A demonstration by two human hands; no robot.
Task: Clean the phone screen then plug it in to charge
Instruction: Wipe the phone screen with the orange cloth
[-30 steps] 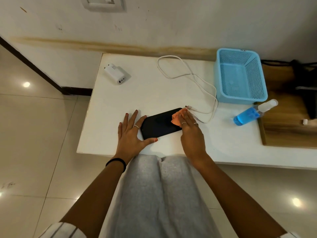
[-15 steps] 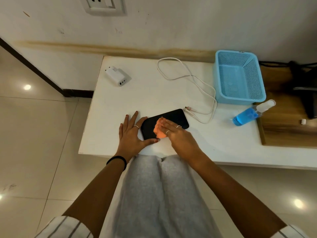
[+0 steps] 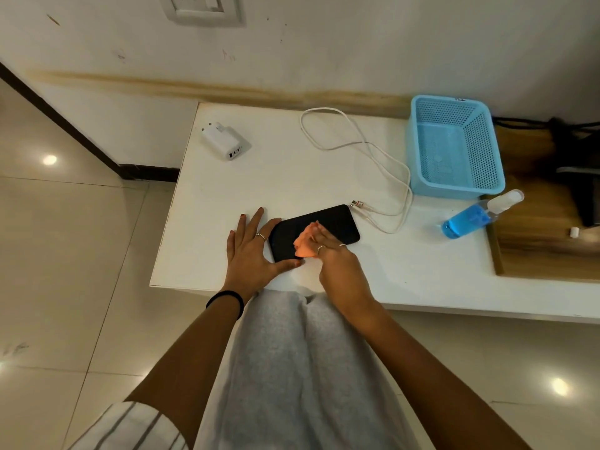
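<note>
A black phone point(image 3: 334, 222) lies flat, screen up, near the front of the white table point(image 3: 292, 177). My left hand point(image 3: 251, 258) rests flat on the table at the phone's left end, fingers spread, thumb along its near edge. My right hand point(image 3: 337, 264) presses an orange cloth point(image 3: 303, 245) onto the left half of the screen. A white charging cable point(image 3: 373, 157) loops across the table, its plug end just off the phone's far right corner. A white charger adapter point(image 3: 222, 142) lies at the back left. A wall socket point(image 3: 203, 8) sits above.
A light-blue plastic basket point(image 3: 487, 180) stands at the back right. A bottle of blue liquid point(image 3: 470, 217) lies on its side in front of it. A wooden surface point(image 3: 535, 248) adjoins the table on the right. Tiled floor lies to the left.
My right hand slid the orange cloth from the phone's right end to its left half. My left hand stayed put at the phone's left end.
</note>
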